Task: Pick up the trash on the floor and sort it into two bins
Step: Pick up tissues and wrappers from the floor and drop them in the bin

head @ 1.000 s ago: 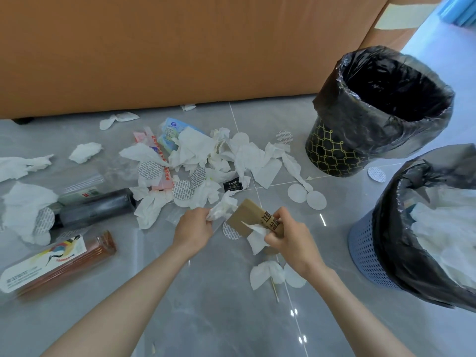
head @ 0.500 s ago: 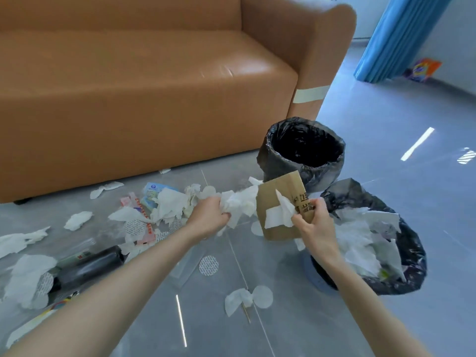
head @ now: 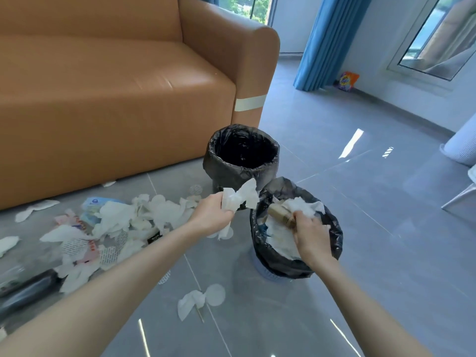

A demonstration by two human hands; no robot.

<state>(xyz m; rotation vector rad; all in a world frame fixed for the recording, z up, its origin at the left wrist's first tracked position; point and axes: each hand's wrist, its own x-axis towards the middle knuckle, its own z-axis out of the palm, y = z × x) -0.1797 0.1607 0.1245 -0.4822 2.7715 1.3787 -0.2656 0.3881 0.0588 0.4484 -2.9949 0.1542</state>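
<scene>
My left hand is closed around crumpled white tissue, held in the air just left of the near bin. My right hand hovers over the near bin, a blue basket with a black liner holding white tissues, and grips a brown cardboard piece that dips into the bin's mouth. Behind it stands the far bin, black-lined and dark inside. A heap of tissues and wrappers lies on the floor to the left.
An orange sofa runs along the back left. A dark bottle lies on the floor at the left edge. Loose tissue and a round pad lie near my arms. Grey tiled floor stretches right toward blue curtains.
Both hands rose from the floor pile and moved right. The right hand carried the cardboard over the near bin; the left followed with tissue. The view tilted upward.
</scene>
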